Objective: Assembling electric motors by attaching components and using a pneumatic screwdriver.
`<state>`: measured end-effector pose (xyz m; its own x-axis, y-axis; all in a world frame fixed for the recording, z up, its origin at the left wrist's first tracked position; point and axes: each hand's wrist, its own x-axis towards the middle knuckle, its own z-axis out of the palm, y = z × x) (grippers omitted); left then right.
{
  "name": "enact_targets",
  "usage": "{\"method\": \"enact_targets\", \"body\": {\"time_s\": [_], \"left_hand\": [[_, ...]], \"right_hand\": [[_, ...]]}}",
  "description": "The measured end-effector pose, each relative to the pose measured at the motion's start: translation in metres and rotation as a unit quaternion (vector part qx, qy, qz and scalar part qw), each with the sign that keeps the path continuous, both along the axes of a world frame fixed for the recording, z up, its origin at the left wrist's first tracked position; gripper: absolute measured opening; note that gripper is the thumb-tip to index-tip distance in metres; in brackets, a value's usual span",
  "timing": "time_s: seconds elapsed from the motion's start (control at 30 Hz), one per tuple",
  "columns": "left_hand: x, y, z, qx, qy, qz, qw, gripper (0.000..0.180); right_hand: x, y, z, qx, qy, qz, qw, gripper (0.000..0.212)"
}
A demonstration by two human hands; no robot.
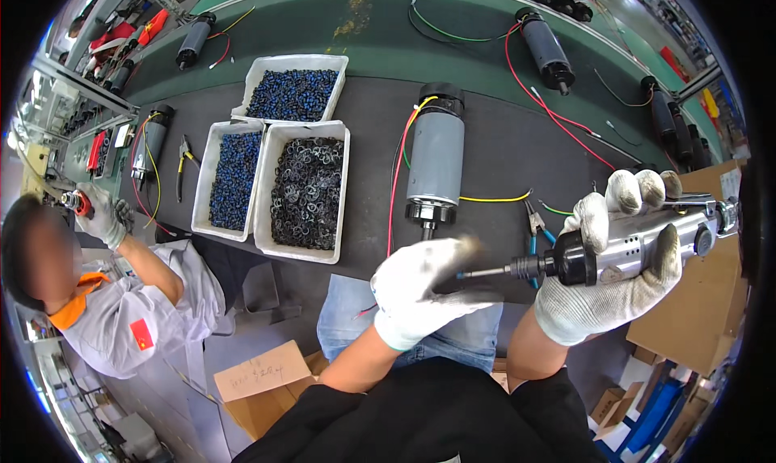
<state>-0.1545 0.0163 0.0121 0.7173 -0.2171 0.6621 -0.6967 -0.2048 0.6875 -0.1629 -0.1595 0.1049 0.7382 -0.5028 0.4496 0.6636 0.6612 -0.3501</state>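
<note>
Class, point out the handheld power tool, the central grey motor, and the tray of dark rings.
Handheld power tool [627,254]: head view, on its silver body.
Grey motor [436,157]: head view, on its cylindrical casing.
Tray of dark rings [297,254]: head view, on its near wall.

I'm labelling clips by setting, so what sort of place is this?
Probably a factory assembly line: grey motors lie along a green surface, white bins hold small parts, and the right hand grips a power tool.
</note>
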Motion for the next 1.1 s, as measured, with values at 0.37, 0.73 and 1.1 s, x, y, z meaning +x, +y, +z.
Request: {"method": "enact_targets", "body": {"time_s": [0.37,0.73,1.1], "left_hand": [[0.008,-0.003,-0.032,0.261,0.254,0.120,0.923,0.095],[0.001,-0.006,-0.049,-0.171,0.498,-0.079,0.846,0.088],[-0.001,0.001,-0.045,-0.150,0.524,-0.089,0.834,0.090]], "right_hand": [[0.000,0.011,-0.043,-0.110,0.032,-0.111,0.987,0.047],[0.015,0.031,-0.068,-0.163,0.134,-0.155,0.965,0.046],[0.022,0.045,-0.076,-0.225,0.107,-0.180,0.952,0.050]]}}
